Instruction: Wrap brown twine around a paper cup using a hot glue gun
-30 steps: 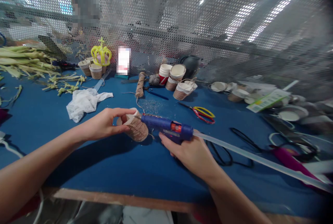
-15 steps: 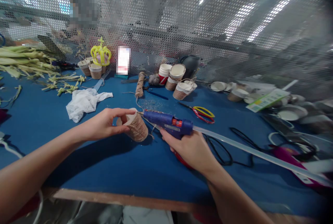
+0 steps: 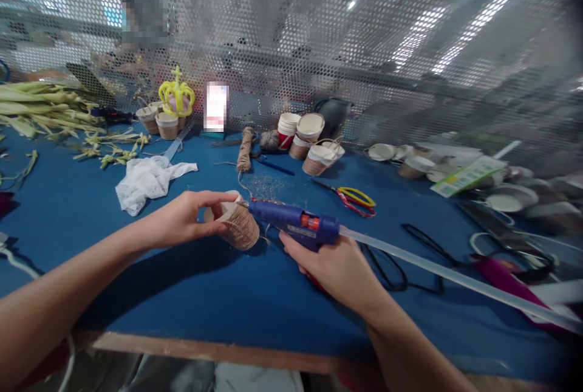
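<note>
My left hand [image 3: 191, 217] grips a small paper cup [image 3: 243, 228] wrapped in brown twine, which lies tilted with its pale mouth toward the hand. My right hand [image 3: 330, 264] is wrapped round the handle of a blue glue gun [image 3: 291, 220]. The gun's nozzle points left and meets the cup near its rim; whether it touches is too small to tell. A long translucent glue stick [image 3: 423, 258] sticks out of the back of the gun. Behind the cup lies a bundle of brown twine [image 3: 245, 149], with a loose strand running toward the cup.
Red-and-yellow-handled scissors [image 3: 350, 196] lie right of the gun. A white cloth [image 3: 146, 182] is at left. Several twine-wrapped cups [image 3: 319, 158] stand at the back, below a perforated metal screen [image 3: 273, 27]. A black cable [image 3: 387, 264] loops beside my right wrist.
The glue gun has tipped slightly, its nozzle shifting a little left and down along the cup's rim. My left hand and the cup stay nearly in place.
</note>
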The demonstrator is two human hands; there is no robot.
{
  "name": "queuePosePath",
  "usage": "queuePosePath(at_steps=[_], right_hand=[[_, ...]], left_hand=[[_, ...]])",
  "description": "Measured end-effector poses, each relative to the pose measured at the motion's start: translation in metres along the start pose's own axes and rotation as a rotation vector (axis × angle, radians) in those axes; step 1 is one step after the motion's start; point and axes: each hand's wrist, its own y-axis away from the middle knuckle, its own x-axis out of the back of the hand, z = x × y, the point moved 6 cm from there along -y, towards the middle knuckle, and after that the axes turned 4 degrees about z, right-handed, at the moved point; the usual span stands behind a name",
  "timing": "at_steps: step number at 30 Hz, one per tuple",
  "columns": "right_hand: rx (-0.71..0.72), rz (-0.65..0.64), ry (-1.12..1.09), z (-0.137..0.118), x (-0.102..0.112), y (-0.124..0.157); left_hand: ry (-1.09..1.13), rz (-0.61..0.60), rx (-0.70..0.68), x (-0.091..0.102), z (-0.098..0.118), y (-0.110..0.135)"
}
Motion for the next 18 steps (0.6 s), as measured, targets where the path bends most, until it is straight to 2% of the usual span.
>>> queuePosePath(at_steps=[8,13,18], right_hand=[[-0.02,-0.015,-0.005,0.001,0.003,-0.004],[-0.228,-0.022,-0.181,0.011,0.004,-0.007],[-0.293,-0.013,-0.364,0.011,0.0,-0.002]], left_hand=[[0.038,0.001,0.019,-0.001,-0.003,-0.001],[0.044,-0.005,0.0,-0.002,-0.003,-0.001],[0.035,0.001,-0.001,-0.002,-0.003,-0.001]])
